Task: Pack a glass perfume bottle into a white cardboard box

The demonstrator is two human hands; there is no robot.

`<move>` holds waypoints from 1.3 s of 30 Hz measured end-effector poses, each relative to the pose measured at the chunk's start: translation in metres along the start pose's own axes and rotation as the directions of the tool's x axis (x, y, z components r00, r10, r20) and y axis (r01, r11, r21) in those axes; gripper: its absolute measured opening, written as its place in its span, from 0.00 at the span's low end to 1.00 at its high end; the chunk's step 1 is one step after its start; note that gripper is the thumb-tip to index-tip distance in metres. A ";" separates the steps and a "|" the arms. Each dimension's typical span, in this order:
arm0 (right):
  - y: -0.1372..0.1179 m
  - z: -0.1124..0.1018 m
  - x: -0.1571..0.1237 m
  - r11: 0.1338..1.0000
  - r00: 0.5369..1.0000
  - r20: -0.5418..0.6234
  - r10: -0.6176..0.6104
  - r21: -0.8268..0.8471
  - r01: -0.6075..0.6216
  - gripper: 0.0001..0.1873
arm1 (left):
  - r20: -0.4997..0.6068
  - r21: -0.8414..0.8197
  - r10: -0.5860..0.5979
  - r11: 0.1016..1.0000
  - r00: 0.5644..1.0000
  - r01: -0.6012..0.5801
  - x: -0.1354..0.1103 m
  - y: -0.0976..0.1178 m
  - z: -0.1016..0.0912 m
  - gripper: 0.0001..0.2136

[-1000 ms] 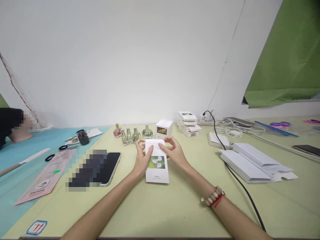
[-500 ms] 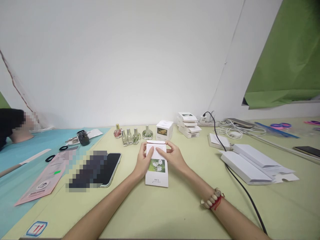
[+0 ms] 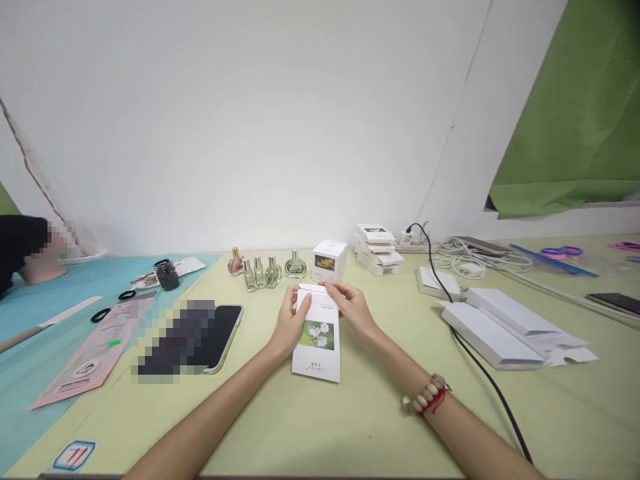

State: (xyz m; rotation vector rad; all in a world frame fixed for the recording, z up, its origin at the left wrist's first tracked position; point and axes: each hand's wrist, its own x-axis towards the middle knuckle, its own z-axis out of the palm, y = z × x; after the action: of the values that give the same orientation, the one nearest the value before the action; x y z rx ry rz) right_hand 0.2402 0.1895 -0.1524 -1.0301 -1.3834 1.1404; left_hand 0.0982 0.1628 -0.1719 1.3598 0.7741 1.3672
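A flat white carton (image 3: 317, 335) with a white-flower picture and upside-down print is held low over the table in front of me. My left hand (image 3: 292, 321) grips its left side, thumb on the printed face and fingers partly hidden beneath. At the far right corner, my right hand (image 3: 353, 308) pinches the edge by the end flap; its fingertips are partly hidden. Behind stands a white box (image 3: 329, 261) with a yellow-flower picture. Several small glass perfume bottles (image 3: 273, 273) are grouped to its left.
Stacked small white boxes (image 3: 377, 250) stand by the wall. On the right lie white folded cartons (image 3: 505, 330), a black cable (image 3: 493, 380) and tangled white cables (image 3: 465, 260). A phone (image 3: 227, 333) and a pink packet (image 3: 90, 360) lie left. Another person's arm (image 3: 43, 257) shows far left.
The carton has tilted slightly, its near end shifting right and toward me. My right thumb has moved off its printed face to the far right corner, while my left hand keeps its grip.
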 end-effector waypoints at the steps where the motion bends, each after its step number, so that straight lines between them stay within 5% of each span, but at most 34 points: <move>1: 0.000 -0.001 0.000 1.000 1.000 0.005 0.011 0.008 -0.011 0.23 | -0.005 -0.001 -0.013 1.000 1.000 0.013 0.000 0.001 0.000 0.19; 17: -0.007 -0.005 0.000 0.998 0.998 0.061 -0.014 -0.068 0.018 0.23 | 0.003 -0.028 -0.080 0.996 0.997 0.080 -0.001 0.001 -0.001 0.23; 39: -0.009 -0.010 0.002 0.983 0.980 0.123 0.159 -0.107 -0.146 0.19 | 0.068 0.063 -0.081 0.995 0.994 0.077 -0.002 0.000 -0.003 0.31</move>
State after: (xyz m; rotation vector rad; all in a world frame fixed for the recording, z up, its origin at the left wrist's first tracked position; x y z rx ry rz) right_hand 0.2499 0.1910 -0.1432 -1.1646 -1.4961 1.2835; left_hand 0.0944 0.1612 -0.1728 1.4020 0.8192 1.2369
